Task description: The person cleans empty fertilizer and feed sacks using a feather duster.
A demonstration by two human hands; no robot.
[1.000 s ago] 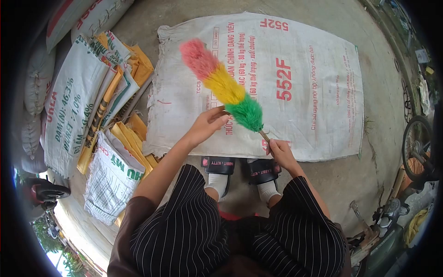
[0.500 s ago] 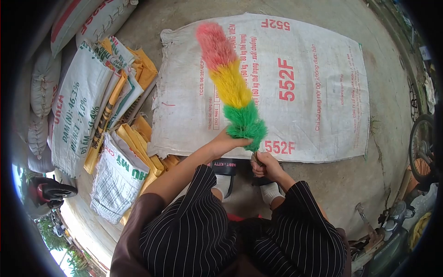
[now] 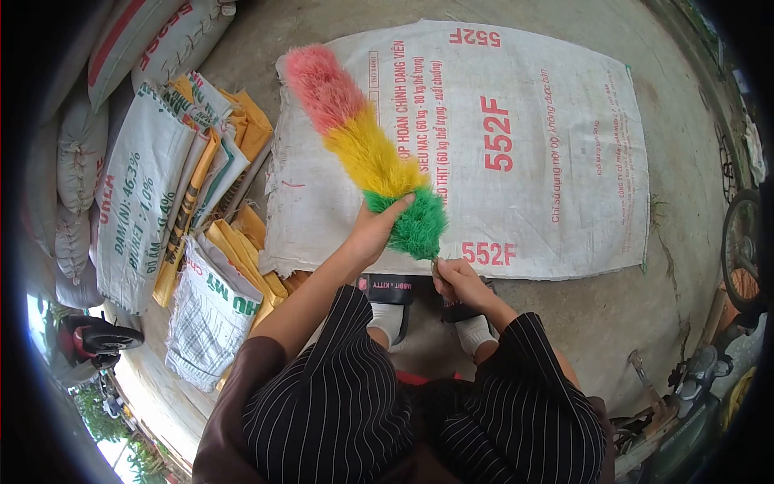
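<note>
A fluffy duster (image 3: 383, 161) with pink, yellow and green bands slants up and left across the head view. My left hand (image 3: 377, 230) is wrapped around its green band, thumb on top of the fibres. At the duster's lower end, my right hand (image 3: 465, 285) is closed on the handle, which is mostly hidden in the fingers. Beneath the duster, a flat white woven sack (image 3: 588, 153) with red "552F" print lies on the concrete floor.
Folded white and yellow sacks (image 3: 141, 189) are stacked at the left, beside full sacks (image 3: 81, 153). A motorbike wheel (image 3: 113, 337) shows at lower left. At right are a bicycle wheel (image 3: 742, 250) and a parked motorbike (image 3: 697, 403). My slippered feet (image 3: 389, 319) are below the sack.
The duster's pink tip has swung left, tilting it further. My left hand has moved up and slightly left along the green band. The right hand stays on the handle, shifted slightly left.
</note>
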